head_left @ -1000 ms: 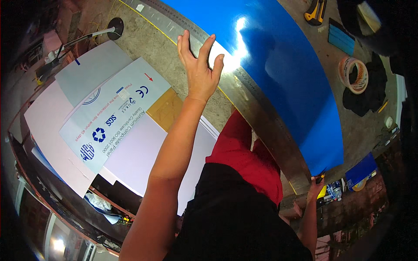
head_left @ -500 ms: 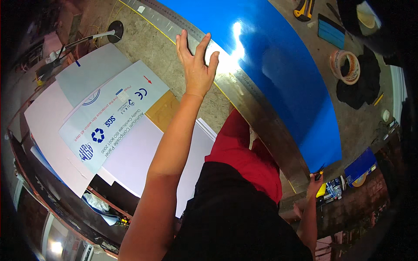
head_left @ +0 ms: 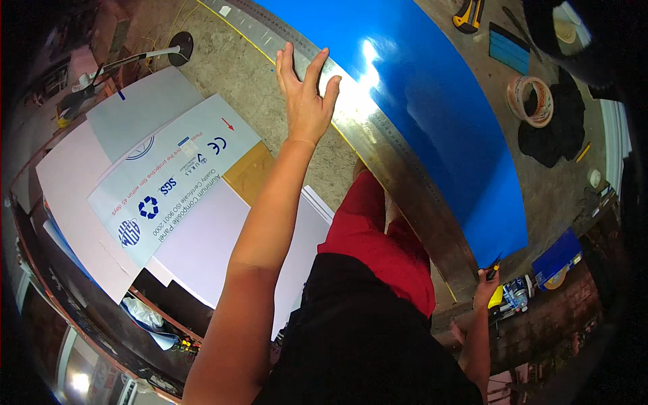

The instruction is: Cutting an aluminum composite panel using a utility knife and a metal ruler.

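Observation:
A glossy blue sheet (head_left: 466,155) stretches from the far middle to the near right. Along its left edge lies a long metal ruler (head_left: 398,162), which bends in this view. My left hand (head_left: 307,101) rests on the ruler with its fingers spread, pressing on the metal. At the sheet's near end, my right hand (head_left: 484,290) is closed around a small black and yellow cutter knife (head_left: 493,271). The knife's blade tip points away from me, over the sheet's near corner beside the ruler's end. Whether the blade touches the sheet I cannot tell.
A yellow utility knife (head_left: 467,15), a teal squeegee (head_left: 509,48), a tape roll (head_left: 530,101) and a black cloth (head_left: 557,128) lie right of the sheet. Printed panels (head_left: 177,172) are stacked at left. A blue power tool (head_left: 514,295) sits beyond my right hand.
The cutter knife in my right hand has tilted a little, and its blade shows more clearly. My left hand stays on the ruler. The whole view has shifted slightly.

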`<state>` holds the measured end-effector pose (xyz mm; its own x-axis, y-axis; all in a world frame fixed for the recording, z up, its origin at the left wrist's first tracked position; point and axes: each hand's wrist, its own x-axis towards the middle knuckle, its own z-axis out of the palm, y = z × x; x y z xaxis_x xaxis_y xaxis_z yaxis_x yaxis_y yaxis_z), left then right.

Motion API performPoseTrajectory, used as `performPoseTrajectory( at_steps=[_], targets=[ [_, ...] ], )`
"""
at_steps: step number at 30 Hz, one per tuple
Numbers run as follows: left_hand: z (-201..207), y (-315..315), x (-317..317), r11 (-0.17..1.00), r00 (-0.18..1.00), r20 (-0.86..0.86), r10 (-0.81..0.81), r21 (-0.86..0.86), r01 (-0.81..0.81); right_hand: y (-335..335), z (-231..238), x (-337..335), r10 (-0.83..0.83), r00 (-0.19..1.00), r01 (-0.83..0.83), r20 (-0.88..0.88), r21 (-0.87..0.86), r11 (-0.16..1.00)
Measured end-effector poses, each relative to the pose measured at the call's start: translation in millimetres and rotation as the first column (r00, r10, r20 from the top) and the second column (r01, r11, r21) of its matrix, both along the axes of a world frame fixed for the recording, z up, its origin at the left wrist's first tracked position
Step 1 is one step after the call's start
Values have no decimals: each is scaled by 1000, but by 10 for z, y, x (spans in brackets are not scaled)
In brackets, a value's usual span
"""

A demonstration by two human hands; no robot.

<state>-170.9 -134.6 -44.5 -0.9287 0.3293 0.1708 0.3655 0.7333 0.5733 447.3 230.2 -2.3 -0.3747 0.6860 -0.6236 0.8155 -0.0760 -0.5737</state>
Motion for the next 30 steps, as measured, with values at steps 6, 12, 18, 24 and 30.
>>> performPoseTrajectory(
  at_steps=[6,12,18,24,30],
  targets=[
    [-8,4,8,1000,1000,2,6,-14,-6,65,-98,155,-5,999,4,44,33,999],
    [12,32,35,1000,1000,1,3,8,-3,25,-14,15,-27,999,27,23,11,1000],
    [-19,-13,19,998,1000,-12,-14,-68,13,28,-84,128,57,997,-55,-51,37,998],
    [326,163,631,998,998,63,-12,-60,16,-94,-70,-112,86,994,-96,69,156,983],
    [536,554,1679,969,969,192,-154,-161,186,-139,78,-376,96,961,-162,261,243,956]
  ],
)
